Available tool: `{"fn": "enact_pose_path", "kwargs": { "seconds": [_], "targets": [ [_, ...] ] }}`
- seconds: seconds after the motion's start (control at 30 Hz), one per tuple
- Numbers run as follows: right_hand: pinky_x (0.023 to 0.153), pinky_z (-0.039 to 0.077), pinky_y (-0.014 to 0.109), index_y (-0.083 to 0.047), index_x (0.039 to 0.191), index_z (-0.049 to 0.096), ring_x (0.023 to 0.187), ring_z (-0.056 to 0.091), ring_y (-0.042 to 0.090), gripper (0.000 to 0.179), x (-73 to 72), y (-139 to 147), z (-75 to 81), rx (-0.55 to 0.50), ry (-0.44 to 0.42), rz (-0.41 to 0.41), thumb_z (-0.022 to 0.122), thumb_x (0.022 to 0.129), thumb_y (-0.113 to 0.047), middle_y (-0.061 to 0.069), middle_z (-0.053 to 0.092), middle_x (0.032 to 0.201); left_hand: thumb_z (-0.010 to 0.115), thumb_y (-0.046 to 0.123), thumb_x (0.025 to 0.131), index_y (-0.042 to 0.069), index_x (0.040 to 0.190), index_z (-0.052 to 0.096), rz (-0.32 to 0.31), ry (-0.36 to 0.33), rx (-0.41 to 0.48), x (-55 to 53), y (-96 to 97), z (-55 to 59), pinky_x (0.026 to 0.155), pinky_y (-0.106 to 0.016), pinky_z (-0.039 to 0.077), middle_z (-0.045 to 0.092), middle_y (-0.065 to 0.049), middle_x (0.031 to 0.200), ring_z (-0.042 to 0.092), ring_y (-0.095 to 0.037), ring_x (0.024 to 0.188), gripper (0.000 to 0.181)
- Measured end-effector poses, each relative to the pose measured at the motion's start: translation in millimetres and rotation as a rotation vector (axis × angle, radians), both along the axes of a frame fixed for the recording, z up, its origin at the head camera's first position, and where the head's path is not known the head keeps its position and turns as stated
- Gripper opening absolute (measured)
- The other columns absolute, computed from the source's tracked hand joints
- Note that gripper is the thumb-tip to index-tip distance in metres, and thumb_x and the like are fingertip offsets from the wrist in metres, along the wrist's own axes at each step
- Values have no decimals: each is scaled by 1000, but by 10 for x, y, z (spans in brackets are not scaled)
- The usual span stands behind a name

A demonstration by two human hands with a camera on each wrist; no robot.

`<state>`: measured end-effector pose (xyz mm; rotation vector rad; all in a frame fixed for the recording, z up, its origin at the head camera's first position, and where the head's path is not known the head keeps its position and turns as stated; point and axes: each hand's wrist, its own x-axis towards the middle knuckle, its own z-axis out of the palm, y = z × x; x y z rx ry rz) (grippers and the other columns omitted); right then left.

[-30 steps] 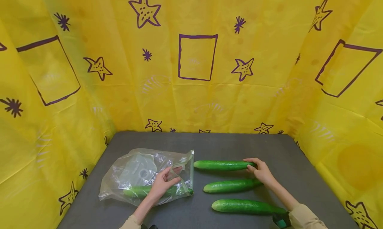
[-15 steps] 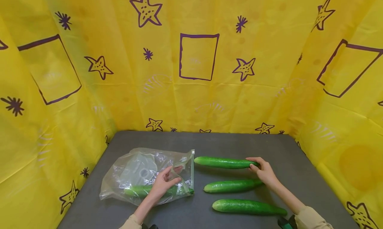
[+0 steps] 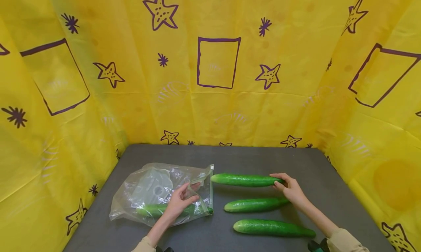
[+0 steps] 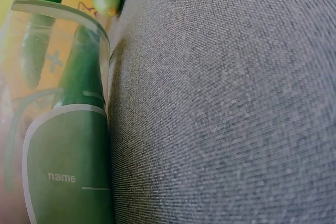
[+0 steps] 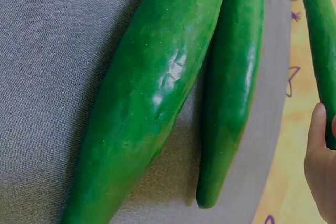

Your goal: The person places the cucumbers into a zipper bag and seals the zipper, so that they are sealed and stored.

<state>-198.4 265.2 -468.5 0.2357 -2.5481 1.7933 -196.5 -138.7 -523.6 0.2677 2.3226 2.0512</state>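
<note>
My left hand (image 3: 177, 202) holds the mouth of a clear zip bag (image 3: 128, 195), its thumb and fingers spread at the opening. Inside the bag lies one cucumber (image 3: 151, 210), partly behind that hand. My right hand (image 3: 291, 190) grips the dark end of another cucumber (image 3: 243, 180), whose pale tip is at the bag's mouth; whether it is past the edge I cannot tell. In the right wrist view, the right hand (image 5: 320, 166) and the gripped cucumber (image 5: 321, 40) are at the right edge. The bag's printed label (image 4: 68, 156) reads "name" in the left wrist view.
Two more cucumbers lie on the grey table (image 3: 223, 241) right of the bag: a middle one (image 3: 253, 205) and a near one (image 3: 273, 228). Behind the table and at both sides hangs a yellow printed cloth (image 3: 217, 113).
My right hand has raised the far cucumber a little and moved slightly right, then its pale tip has come back left to the bag's mouth. The left hand and bag look unmoved.
</note>
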Motion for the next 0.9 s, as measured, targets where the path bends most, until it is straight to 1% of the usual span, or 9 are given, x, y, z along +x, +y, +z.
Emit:
{"fn": "enact_pose_path", "kwargs": {
  "seconds": [0.17,0.27,0.43,0.57,0.63,0.7,0.8,0.9],
  "targets": [
    [78,55,17,14,124,51,88,64,5,33,23,-12,-8,-13,1,19,52,94,2,26,52,115,73,8,81,-11,137,38,-2,-1,8,7,3,8,111,-55,25,32,-31,146,27,-46,136,69],
    [79,56,20,14,124,51,89,64,4,33,39,-25,-18,-19,-3,30,53,94,1,23,53,114,73,7,81,-11,137,38,0,-1,11,8,4,3,110,-55,26,33,-31,146,28,-46,136,68],
    [78,56,20,14,124,51,88,65,4,34,54,-50,-41,-9,-10,40,55,93,0,17,56,113,73,5,81,-10,136,41,8,7,26,5,10,-1,110,-54,30,39,-30,143,34,-45,135,66],
    [79,56,23,13,124,52,87,65,5,34,66,-74,-51,-6,-16,60,55,93,-1,25,55,115,72,4,81,-8,136,43,12,11,36,10,15,4,108,-51,35,42,-28,142,38,-43,133,64],
    [79,56,23,13,124,51,87,65,3,34,73,-90,-55,-7,-13,73,54,94,-1,28,53,117,72,3,81,-8,136,43,8,11,40,12,15,7,107,-49,38,44,-28,141,40,-43,132,63],
    [79,56,24,14,124,51,87,65,3,34,76,-103,-65,1,-10,85,54,94,-2,29,53,118,72,3,81,-8,136,43,10,5,42,12,15,6,106,-48,39,44,-28,141,41,-43,132,63],
    [79,57,25,13,124,51,87,66,4,34,82,-134,-88,-7,-24,82,55,93,-2,25,55,116,72,4,81,-8,137,42,9,-4,39,13,10,8,107,-49,36,41,-29,142,38,-43,133,65],
    [80,56,25,13,125,50,88,67,7,35,83,-158,-114,-13,-42,100,55,94,-2,25,55,116,73,6,81,-10,138,39,11,-12,27,12,2,3,109,-52,31,36,-31,145,33,-45,135,68]
  ]
}}
